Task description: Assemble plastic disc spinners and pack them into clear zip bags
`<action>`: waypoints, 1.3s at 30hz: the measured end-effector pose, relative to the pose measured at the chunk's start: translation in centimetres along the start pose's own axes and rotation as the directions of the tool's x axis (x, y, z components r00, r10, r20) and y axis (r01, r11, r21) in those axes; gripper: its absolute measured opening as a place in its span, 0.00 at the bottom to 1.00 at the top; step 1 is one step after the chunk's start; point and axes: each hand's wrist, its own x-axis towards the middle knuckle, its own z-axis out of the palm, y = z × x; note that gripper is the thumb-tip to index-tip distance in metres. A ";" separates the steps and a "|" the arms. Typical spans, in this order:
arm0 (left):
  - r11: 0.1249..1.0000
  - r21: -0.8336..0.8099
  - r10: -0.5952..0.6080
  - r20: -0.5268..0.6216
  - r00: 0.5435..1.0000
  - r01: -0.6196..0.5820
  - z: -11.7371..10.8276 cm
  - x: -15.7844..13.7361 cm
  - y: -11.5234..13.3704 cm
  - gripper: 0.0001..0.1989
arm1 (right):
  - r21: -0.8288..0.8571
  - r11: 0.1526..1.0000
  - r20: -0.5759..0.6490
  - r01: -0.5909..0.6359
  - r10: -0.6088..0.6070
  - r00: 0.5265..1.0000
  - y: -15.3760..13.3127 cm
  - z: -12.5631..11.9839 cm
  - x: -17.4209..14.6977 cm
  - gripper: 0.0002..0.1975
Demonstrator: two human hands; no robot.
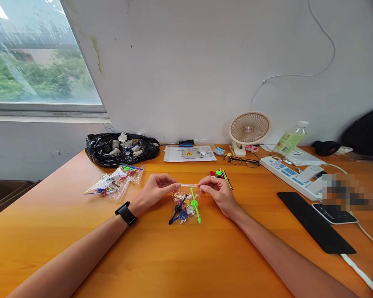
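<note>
A clear plastic zip bag lies in front of me with small colourful plastic parts in it. Among them are a green arrow-shaped piece, a black arrow-shaped piece, a blue disc and a white disc. My left hand pinches the left end of the bag's top strip. At the right end, my right hand pinches the same strip between thumb and forefinger. Just behind my right hand sit loose plastic pieces in red, green, yellow and black.
More bags of coloured parts lie to the left. Behind them is a black plastic bag holding grey rolls. A screwdriver, fan, glasses and tilted bottle line the back. A power strip and black mat are right.
</note>
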 end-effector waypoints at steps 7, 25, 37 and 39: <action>0.993 -0.117 0.028 0.033 0.999 -0.024 0.7 -0.2 -0.5 0.17 | -0.066 0.996 0.172 -0.056 0.067 0.983 -0.2 1.0 -0.3 0.16; 0.985 0.172 -0.050 0.142 0.989 0.026 0.0 0.2 -0.1 0.18 | -0.227 0.974 0.284 -0.015 0.081 0.955 0.2 0.6 -0.5 0.18; 0.978 0.203 -0.090 0.198 0.976 0.049 -2.2 1.0 -0.8 0.19 | -0.169 0.976 0.273 -0.134 0.177 0.946 0.1 0.0 -0.2 0.23; 0.979 0.197 -0.084 0.156 0.984 0.052 -2.3 1.1 -1.1 0.21 | -0.182 0.973 0.235 -0.144 0.185 0.954 0.1 -0.2 -0.2 0.24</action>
